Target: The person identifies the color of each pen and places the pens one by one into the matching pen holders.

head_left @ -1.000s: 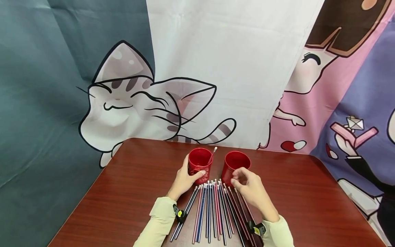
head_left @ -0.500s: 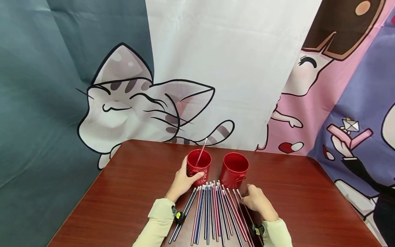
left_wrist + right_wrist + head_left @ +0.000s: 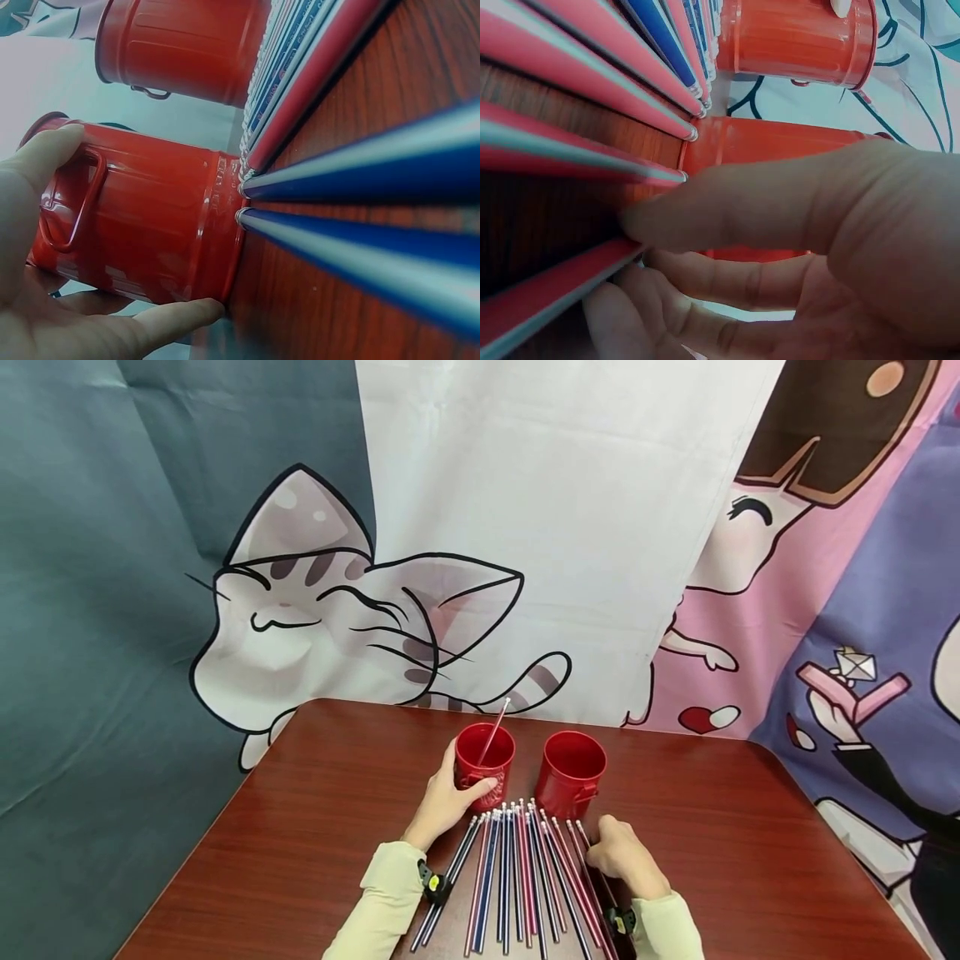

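Note:
My left hand (image 3: pixel 444 800) holds the left red metal cup (image 3: pixel 142 217), thumb near its small handle and fingers round the far side. One pencil (image 3: pixel 492 732) leans inside that cup, its eraser end above the rim. My right hand (image 3: pixel 624 857) is low at the right end of a fanned row of pencils. In the right wrist view its thumb and fingers pinch a red pencil (image 3: pixel 562 291) close to its eraser end, which the fingertips hide. The second red cup (image 3: pixel 566 789) stands upright just beyond the row, with nothing visible inside.
Several red and blue striped pencils (image 3: pixel 517 877) lie on the brown wooden table (image 3: pixel 315 802), eraser ends toward the cups. Behind the table hangs a cloth backdrop (image 3: pixel 480 527) with cartoon figures. Black straps with small cameras (image 3: pixel 432 882) sit on both wrists.
My right hand has moved from in front of the right cup down to the rightmost pencils. The pencil in the left cup has shifted its lean and stands higher. My left hand stays on its cup.

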Motion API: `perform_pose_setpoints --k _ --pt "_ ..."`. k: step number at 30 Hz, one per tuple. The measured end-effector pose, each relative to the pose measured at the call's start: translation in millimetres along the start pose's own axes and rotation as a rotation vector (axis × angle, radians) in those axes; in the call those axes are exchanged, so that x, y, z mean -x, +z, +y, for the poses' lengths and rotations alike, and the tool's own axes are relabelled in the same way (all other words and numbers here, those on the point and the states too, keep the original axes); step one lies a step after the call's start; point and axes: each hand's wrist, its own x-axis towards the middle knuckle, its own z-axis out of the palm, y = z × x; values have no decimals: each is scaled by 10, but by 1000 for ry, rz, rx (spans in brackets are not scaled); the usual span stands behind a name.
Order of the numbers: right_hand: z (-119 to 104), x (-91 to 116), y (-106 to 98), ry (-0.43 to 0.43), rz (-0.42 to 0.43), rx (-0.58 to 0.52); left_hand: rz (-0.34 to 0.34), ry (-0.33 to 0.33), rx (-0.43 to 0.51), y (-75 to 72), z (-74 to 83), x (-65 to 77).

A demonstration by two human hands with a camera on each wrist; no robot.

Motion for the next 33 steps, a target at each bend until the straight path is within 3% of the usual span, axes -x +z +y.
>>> perform_pose_setpoints --k 10,23,28,33 --pt "-16 7 19 50 -15 -57 -14 7 11 -12 23 15" --pt "-189 102 -138 4 0 -124 -9 -13 3 -6 6 22" --pt "-328 193 -259 -33 50 -160 -20 -5 -5 -3 -1 20" --pt "-430 243 -364 -115 174 -199 -4 -15 -8 3 11 -3"
